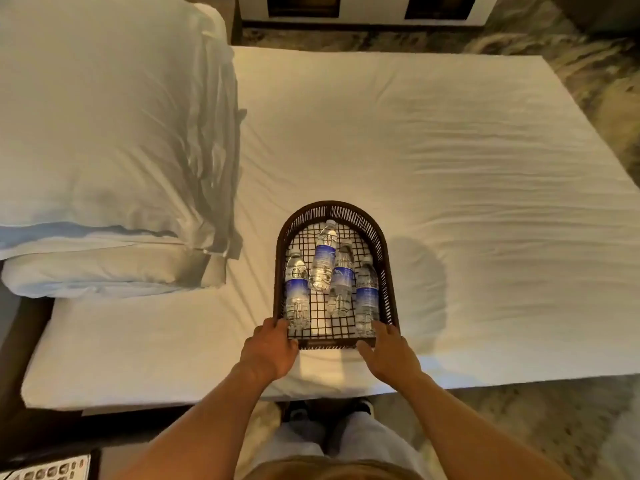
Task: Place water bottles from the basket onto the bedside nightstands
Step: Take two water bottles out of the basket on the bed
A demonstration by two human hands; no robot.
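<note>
Left hand (268, 348) grips the near left corner of the dark wicker basket (387, 258), fingers curled over its rim; right hand (388, 351) rests at the near right corner with fingers spread and loosely open, thumb along the front edge, not clearly clamped. Basket lies on the white bed sheet (450, 168) close to the mattress's near edge, with 4 water bottles lying loose on its grid floor: far-left bottle (297, 289), centre bottle (325, 261), a third (341, 282) partly leaning on its neighbours, and far-right bottle (367, 296). Pillows (104, 133) are stacked to the left. A dark surface at lower left carrying a remote control (48, 471) is probably 1 nightstand; no second nightstand is in view.

Risks, as judged: the bottles are round and unrestrained, so any tilt of the basket would likely roll them against one wall and shift the load. An uneven 2-hand hold may tip the tray. The soft mattress edge offers poor support if the basket is released there.
</note>
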